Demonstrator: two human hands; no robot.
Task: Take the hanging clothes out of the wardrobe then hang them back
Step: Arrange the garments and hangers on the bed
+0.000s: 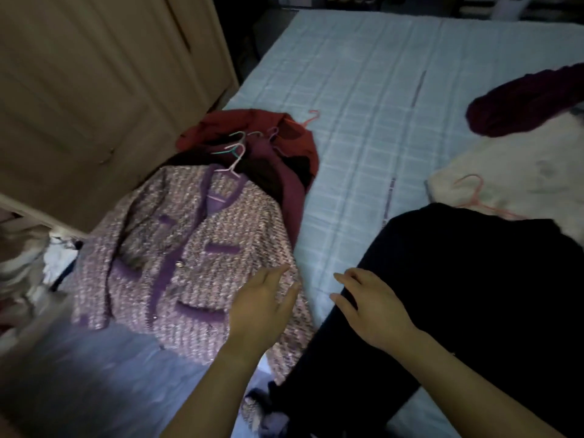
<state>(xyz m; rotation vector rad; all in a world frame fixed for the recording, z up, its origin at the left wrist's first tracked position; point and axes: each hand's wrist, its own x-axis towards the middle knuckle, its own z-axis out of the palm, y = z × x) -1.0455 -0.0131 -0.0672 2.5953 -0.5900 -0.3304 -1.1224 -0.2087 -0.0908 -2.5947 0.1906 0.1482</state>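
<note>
A purple tweed jacket (189, 257) on a pink hanger lies on top of a pile of clothes at the bed's left edge. Under it are a red garment (246, 121) and a maroon one (287, 191), with several coloured hanger hooks (238, 143) showing. My left hand (262, 308) hovers open over the jacket's lower right hem. My right hand (369, 305) rests with spread fingers on the edge of a black garment (458, 295) lying on the bed.
The bed has a light blue checked cover (363, 105). A cream garment with a pink hanger (483, 200) and a dark maroon garment (521, 102) lie at the right. The beige wardrobe door (94, 90) stands at the left, with folded laundry (22, 263) beneath it.
</note>
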